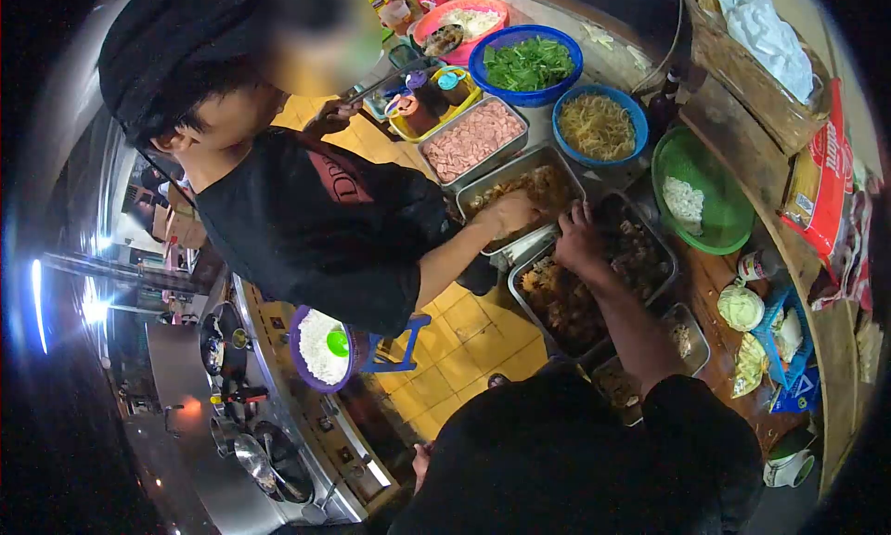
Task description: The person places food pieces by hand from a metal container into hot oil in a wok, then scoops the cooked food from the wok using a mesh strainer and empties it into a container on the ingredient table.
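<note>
My right hand (580, 241) reaches over the near corner of a metal tray of brown food pieces (483, 190), fingers bent down at its rim. What is between the fingertips is hidden. Below my wrist lies a larger metal tray (516, 298) with brown fried pieces and darker pieces. A co-worker's hand (509, 212) dips into the first tray beside mine; their other hand (331, 117) holds a long metal utensil. My left hand (422, 464) hangs low beside my black shirt (575, 461), mostly covered, its fingers unclear.
Around the trays stand chopped pink meat (471, 138), a blue basin of greens (529, 64), a bowl of noodles (599, 127) and a green basin (729, 210). At left are a rice tub (322, 348), a blue stool (404, 345) and a stove with pans (269, 461).
</note>
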Available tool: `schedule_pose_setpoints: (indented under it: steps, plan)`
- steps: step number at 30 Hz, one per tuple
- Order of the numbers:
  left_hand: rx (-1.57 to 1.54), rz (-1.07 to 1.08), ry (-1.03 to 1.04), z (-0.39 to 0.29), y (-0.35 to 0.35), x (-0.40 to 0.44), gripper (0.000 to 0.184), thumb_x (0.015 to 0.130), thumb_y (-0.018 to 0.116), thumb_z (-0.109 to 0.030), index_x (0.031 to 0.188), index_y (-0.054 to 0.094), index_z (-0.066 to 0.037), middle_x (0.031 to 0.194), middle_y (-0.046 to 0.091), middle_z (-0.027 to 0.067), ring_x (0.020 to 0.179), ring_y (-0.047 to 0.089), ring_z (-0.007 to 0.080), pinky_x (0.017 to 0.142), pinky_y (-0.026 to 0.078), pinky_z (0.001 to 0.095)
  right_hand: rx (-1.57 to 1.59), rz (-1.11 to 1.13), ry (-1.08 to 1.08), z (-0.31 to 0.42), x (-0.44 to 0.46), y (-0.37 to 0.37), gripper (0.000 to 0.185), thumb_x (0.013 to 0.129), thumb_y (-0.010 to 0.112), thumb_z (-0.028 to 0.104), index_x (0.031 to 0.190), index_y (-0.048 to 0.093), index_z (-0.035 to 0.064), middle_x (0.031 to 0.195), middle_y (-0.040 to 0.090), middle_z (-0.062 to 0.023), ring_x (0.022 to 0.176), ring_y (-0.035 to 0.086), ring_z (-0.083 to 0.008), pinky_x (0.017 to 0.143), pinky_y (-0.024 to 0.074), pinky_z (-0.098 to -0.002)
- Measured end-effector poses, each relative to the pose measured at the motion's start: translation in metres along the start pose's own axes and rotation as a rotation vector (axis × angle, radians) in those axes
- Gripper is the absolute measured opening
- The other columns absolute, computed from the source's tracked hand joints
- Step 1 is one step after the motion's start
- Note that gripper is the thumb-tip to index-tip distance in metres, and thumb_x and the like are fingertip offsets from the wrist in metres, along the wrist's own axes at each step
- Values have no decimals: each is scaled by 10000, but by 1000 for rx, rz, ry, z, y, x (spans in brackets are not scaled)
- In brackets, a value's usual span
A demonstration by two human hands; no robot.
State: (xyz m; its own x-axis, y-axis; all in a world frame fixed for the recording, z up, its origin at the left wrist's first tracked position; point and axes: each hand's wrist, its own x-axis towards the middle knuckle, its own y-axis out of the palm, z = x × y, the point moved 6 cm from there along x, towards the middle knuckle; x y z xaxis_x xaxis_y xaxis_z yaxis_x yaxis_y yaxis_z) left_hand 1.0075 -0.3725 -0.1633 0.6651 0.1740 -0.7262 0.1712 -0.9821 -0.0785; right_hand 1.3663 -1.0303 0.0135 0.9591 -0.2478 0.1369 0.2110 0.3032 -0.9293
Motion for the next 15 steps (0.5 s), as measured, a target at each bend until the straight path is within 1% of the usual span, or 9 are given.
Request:
schedule_pose_setpoints:
  steps: [1,3,4,6,7,8,10,13,15]
  plan:
    - [-5,-1,-1,3,1,-1,751,1011,262,-586,1186,624,48,1150,668,101,1071,589,219,967,409,343,9,39,-5,2,0,-1,441,800,642,152,1206,563,-4,1437,369,-313,1369,287,-494,1138,282,-490]
    - [239,-193,-95,10,-9,-5,767,999,257,-616,1157,657,20,1120,678,95,1027,593,203,945,415,347,8,28,-14,5,0,-3,449,803,647,162,1211,562,-5,1439,366,-314,1370,286,-492,1139,282,-487]
    - [235,-193,-97,8,-7,-10,767,999,257,-616,1157,657,20,1120,678,95,1027,593,203,945,415,347,9,17,-17,4,0,-3,456,806,652,171,1216,560,-6,1441,363,-314,1372,286,-490,1140,282,-484]
    - [594,-186,12,-13,-2,-27,769,999,243,-620,1127,689,-7,1082,687,86,956,581,183,917,420,353,-14,19,-13,5,-1,-1,467,804,656,162,1227,554,-6,1441,362,-315,1372,285,-492,1138,285,-486]
    - [613,-199,8,-12,-2,-29,765,1001,241,-614,1136,680,-2,1090,685,90,964,591,189,904,431,351,-33,21,-8,5,0,3,478,802,661,153,1239,549,-6,1441,362,-317,1371,284,-494,1136,288,-487]
    - [554,-199,0,-10,-1,-28,762,1003,240,-609,1145,672,3,1097,683,94,972,600,195,892,442,348,-32,23,-22,6,0,9,478,802,661,153,1239,549,-6,1441,362,-317,1371,284,-494,1136,288,-487]
    - [339,-197,-40,5,-5,-17,755,1007,237,-597,1164,655,12,1113,679,101,988,619,206,868,463,343,152,-145,20,-4,-2,22,435,800,643,104,1214,567,-4,1445,355,-318,1377,278,-487,1122,312,-488]
    - [50,-159,-59,27,-8,-2,747,1012,233,-581,1192,629,27,1137,673,112,1013,648,224,831,495,335,111,-98,11,3,-4,5,418,784,654,73,1189,587,-7,1439,365,-316,1375,295,-474,1109,336,-485]
    - [204,-229,-105,8,4,-19,747,1011,239,-582,1202,612,36,1148,665,124,1019,646,235,848,497,358,79,16,6,3,-1,1,401,797,641,85,1183,594,-10,1430,379,-317,1367,312,-470,1107,341,-480]
